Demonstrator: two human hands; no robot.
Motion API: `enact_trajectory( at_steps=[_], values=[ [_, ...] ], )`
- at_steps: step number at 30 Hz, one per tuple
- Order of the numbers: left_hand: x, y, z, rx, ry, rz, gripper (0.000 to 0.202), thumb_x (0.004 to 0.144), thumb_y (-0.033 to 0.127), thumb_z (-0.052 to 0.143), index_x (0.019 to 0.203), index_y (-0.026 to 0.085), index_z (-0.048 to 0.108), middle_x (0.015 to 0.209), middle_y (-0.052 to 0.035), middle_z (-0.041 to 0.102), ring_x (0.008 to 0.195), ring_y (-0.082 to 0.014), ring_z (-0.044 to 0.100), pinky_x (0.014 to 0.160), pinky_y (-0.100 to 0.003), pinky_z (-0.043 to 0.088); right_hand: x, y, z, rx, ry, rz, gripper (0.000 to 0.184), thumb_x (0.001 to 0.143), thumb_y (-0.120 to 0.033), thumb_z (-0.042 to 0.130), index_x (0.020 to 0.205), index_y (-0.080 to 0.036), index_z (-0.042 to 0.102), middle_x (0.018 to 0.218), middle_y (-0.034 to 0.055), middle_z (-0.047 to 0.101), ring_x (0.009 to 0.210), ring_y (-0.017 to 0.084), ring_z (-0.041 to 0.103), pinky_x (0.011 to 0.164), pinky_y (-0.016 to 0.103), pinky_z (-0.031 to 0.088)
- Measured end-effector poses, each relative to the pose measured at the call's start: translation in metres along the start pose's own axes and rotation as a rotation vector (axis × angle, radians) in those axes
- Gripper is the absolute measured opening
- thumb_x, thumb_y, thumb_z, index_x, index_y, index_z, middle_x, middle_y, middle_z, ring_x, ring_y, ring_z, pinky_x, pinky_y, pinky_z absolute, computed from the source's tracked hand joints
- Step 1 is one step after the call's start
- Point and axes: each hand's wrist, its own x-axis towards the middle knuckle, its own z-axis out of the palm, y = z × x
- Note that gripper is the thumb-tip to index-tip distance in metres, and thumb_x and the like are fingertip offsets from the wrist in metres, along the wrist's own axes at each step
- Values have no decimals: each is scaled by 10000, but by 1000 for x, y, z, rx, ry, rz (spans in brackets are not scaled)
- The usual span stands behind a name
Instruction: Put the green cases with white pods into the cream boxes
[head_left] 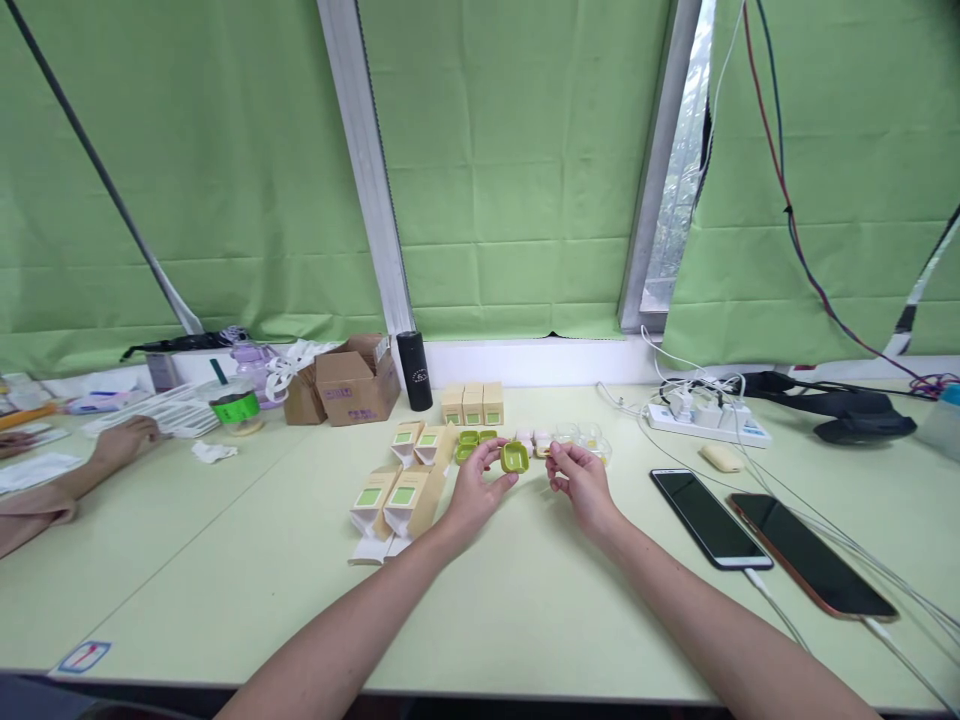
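Observation:
My left hand (476,490) pinches a small green case (514,457) just above the pale green table (525,600). To its right, my right hand (581,480) is closed in a pinch on something small I cannot make out. Several tan cartons with green labels (397,492) lie open-ended beside my left hand, with two more (420,442) behind them. More green cases (472,442) and small pale pieces (541,440) sit just beyond my fingers. Three closed small boxes (472,403) stand in a row further back.
Two phones (709,517) (810,553) lie on charging cables at the right, behind them a power strip (709,418). A black bottle (414,370), cardboard boxes (352,380) and a green-banded cup (236,410) stand at the back. Another person's hand (124,440) rests at far left.

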Motion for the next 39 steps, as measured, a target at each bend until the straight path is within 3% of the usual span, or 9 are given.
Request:
enact_trajectory(
  at_steps=[4,12,16,21,25,31,39],
  values=[
    [-1,1,0,-3,-15,-8,513,773,238,830,1243,202,628,1330,-145,686,1301,-307,624,1106,-474,455,0,-1,0,-7,-9,-22,491,639,-623,893,733,-178,710,680,12,627,616,133,537,486,236,414],
    [0,0,1,-1,-25,18,500,778,226,813,1237,198,617,1321,-147,687,1283,-294,635,1102,-478,476,-4,-1,3,-94,-117,-215,383,727,-497,875,937,-213,729,753,10,664,655,163,610,550,285,505],
    [0,-1,1,0,-33,23,495,784,217,805,1241,207,616,1334,-140,679,1289,-287,628,1097,-468,478,-6,2,3,-214,-122,-314,295,838,-454,785,1025,-231,737,824,19,666,702,165,604,585,293,517],
    [-2,1,2,21,-36,15,494,794,214,799,1253,218,618,1349,-127,665,1317,-290,603,1101,-473,473,-12,-1,4,-402,-114,-418,191,893,-384,720,1011,-237,750,886,40,704,837,209,654,712,337,538],
    [-4,4,2,62,-37,41,480,787,203,810,1238,229,648,1325,-111,665,1294,-286,609,1135,-491,445,-16,-4,4,-607,-127,-623,96,938,-291,668,992,-238,727,879,46,721,793,211,631,729,369,516],
    [-8,7,4,108,-60,85,483,801,127,761,1254,258,655,1332,-85,627,1303,-263,591,1175,-475,421,-17,-6,3,-879,-113,-1025,161,982,-160,589,1054,-247,703,1006,82,686,970,259,592,824,423,508],
    [-10,10,5,146,-80,126,493,796,66,727,1247,259,669,1300,-76,605,1299,-255,573,1179,-467,419,-19,-8,3,-1071,-80,-1139,214,949,-93,586,1040,-249,701,1103,96,610,1051,279,531,862,442,494]
  ],
)
